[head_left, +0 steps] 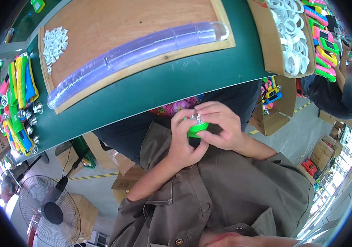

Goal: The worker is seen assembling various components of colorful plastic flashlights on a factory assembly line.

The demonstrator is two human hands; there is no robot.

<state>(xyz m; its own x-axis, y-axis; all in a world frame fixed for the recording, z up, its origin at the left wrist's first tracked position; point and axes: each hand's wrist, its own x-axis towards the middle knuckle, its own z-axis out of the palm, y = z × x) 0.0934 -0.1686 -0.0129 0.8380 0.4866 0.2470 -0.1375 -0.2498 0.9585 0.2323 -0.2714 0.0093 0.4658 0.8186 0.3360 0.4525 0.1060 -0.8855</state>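
A bright green flashlight [198, 130] with a shiny silver reflector part [199, 117] at its upper end is held over my lap, just off the table's near edge. My left hand [183, 144] wraps its left side, thumb low and fingers curled up to the silver part. From the right, my right hand [222, 125] grips it, thumb against the green body and fingertips on the silver top. Both hands are closed on it. Fingers cover much of the flashlight, so its lower end is partly hidden.
On the green table [159, 94], a wooden tray [143, 16] carries a long row of stacked clear discs [143, 47] and small white parts [55, 44]. Colourful flashlight bodies [21, 82] lie left. A carton [266, 49] of white rings stands right. A fan [50, 212] stands lower left.
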